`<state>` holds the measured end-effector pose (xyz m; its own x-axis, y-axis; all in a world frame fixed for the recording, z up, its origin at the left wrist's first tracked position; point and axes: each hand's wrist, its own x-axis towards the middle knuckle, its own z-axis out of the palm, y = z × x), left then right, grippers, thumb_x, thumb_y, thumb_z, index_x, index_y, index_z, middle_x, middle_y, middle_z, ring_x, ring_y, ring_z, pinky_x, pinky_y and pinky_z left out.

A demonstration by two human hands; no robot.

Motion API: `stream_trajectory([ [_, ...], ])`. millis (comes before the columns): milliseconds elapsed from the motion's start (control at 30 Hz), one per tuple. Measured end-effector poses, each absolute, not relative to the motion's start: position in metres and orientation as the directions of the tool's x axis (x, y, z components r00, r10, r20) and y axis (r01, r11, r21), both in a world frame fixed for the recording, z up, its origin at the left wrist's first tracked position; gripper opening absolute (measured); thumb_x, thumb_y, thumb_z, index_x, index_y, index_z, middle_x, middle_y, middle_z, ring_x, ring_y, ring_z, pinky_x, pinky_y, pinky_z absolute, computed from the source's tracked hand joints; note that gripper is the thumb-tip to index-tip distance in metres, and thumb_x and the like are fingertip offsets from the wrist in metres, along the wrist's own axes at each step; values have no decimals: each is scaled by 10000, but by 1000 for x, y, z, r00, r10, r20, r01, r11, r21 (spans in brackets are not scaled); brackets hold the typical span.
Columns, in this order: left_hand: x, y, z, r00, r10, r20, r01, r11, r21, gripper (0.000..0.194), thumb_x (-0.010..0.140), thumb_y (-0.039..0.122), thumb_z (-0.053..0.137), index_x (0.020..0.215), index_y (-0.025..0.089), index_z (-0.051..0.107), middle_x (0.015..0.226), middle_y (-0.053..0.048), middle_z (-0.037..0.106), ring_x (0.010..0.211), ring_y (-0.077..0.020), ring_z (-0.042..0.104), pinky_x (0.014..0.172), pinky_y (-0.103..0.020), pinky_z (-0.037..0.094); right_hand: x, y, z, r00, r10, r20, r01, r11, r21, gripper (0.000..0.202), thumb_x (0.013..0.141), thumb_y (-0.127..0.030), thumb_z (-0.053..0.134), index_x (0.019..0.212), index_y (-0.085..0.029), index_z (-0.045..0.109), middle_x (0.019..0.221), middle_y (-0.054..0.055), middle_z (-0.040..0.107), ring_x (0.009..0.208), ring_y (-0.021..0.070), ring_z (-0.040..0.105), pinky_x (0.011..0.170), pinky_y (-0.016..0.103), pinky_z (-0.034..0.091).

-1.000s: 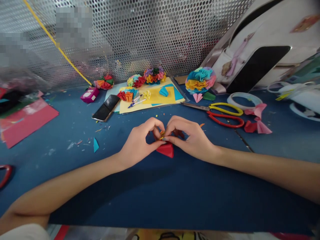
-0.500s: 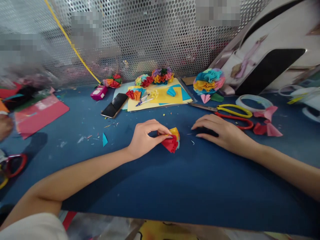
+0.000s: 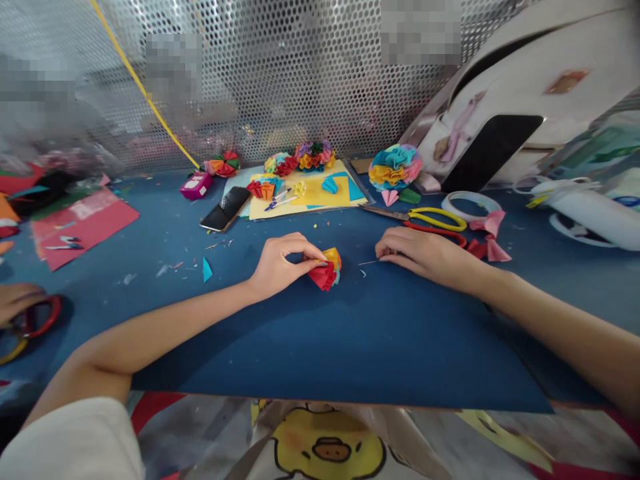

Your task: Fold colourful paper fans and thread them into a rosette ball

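My left hand (image 3: 287, 262) is closed in a pinch on a small bunch of pleated paper petals (image 3: 324, 275), red in front with yellow and light blue behind. To its right, my right hand (image 3: 413, 250) pinches the end of a thin needle (image 3: 369, 263), which points left toward the petals without touching them. Whether a thread runs from the needle, I cannot tell. A tiny pale scrap (image 3: 363, 273) lies just below the needle. Beyond my right hand rest scissors (image 3: 437, 217) with yellow and red handles.
Behind my hands lie a phone (image 3: 226, 208), yellow paper sheets (image 3: 280, 210), a paper flower ball (image 3: 395, 167) and a purple box (image 3: 196, 185). A tape roll (image 3: 470, 203) and a pale backpack (image 3: 520, 87) are at right. At far left, another person's hand (image 3: 20, 301) touches red-and-yellow-handled scissors (image 3: 43, 320).
My right hand has closed from spread fingers into a pinch on the needle. My left hand keeps hold of the petals. Another person's hand has come down onto the scissors at left.
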<state>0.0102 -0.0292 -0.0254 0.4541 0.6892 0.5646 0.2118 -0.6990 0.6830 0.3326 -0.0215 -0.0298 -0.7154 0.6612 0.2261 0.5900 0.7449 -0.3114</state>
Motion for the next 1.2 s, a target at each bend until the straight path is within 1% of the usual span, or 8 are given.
stream_trajectory([
  [233, 9, -29, -26, 467, 700, 540, 228, -685, 692, 79, 860, 137, 786, 835, 208, 808, 794, -33, 787, 717, -139, 668, 703, -274, 551, 333, -24, -23, -794, 521, 313, 539, 842, -34, 278, 1105, -324, 389, 950, -226, 598, 917, 47, 664, 826, 198, 636, 739, 309, 471],
  [400, 9, -29, -26, 461, 712, 530, 222, -671, 708, 79, 852, 135, 791, 827, 208, 808, 794, -33, 789, 715, -140, 669, 694, -270, 547, 331, -22, -26, -812, 463, 356, 505, 862, 31, 278, 1108, -299, 386, 946, -220, 597, 917, 53, 681, 815, 189, 633, 742, 301, 474],
  [567, 10, -29, -26, 459, 706, 540, 216, -678, 703, 89, 848, 119, 787, 824, 201, 809, 762, -31, 771, 713, -140, 663, 682, -263, 530, 332, -21, -30, -795, 468, 387, 511, 860, 10, 233, 1096, -259, 396, 962, -216, 583, 931, 68, 703, 814, 206, 659, 760, 323, 495],
  [733, 10, -28, -25, 476, 705, 525, 211, -672, 710, 125, 845, 89, 768, 821, 205, 807, 774, -29, 776, 712, -141, 665, 691, -269, 537, 336, -21, -30, -730, 518, 445, 578, 816, -1, 133, 1062, -229, 436, 1006, -219, 557, 893, 70, 704, 739, 220, 657, 686, 333, 487],
  [900, 10, -27, -25, 468, 722, 509, 207, -650, 731, 130, 833, 76, 771, 815, 198, 811, 759, -22, 766, 691, -125, 657, 678, -251, 528, 334, -27, -27, -648, 552, 525, 572, 808, -142, 90, 1045, -199, 470, 1034, -220, 557, 917, 50, 718, 728, 179, 680, 656, 282, 501],
  [1000, 10, -27, -25, 472, 723, 505, 217, -650, 728, 136, 827, 71, 775, 814, 202, 810, 764, -19, 775, 692, -122, 654, 684, -250, 527, 330, -32, -28, -654, 509, 559, 498, 846, -189, 123, 1045, -177, 495, 1051, -229, 606, 877, 21, 726, 691, 147, 680, 638, 247, 498],
  [1133, 11, -27, -24, 471, 727, 500, 220, -646, 731, 115, 829, 95, 773, 810, 202, 809, 765, -26, 775, 682, -123, 654, 663, -247, 531, 322, -39, -26, -636, 439, 635, 471, 872, -131, 134, 1030, -168, 541, 1050, -240, 653, 855, 35, 729, 760, 172, 690, 707, 271, 527],
  [1200, 12, -27, -23, 474, 731, 491, 220, -638, 738, 109, 831, 105, 763, 802, 200, 808, 749, -29, 765, 669, -125, 654, 646, -246, 534, 316, -44, -23, -612, 435, 660, 469, 872, -140, 164, 1030, -150, 515, 1068, -236, 649, 861, 48, 726, 775, 182, 682, 720, 286, 537],
])
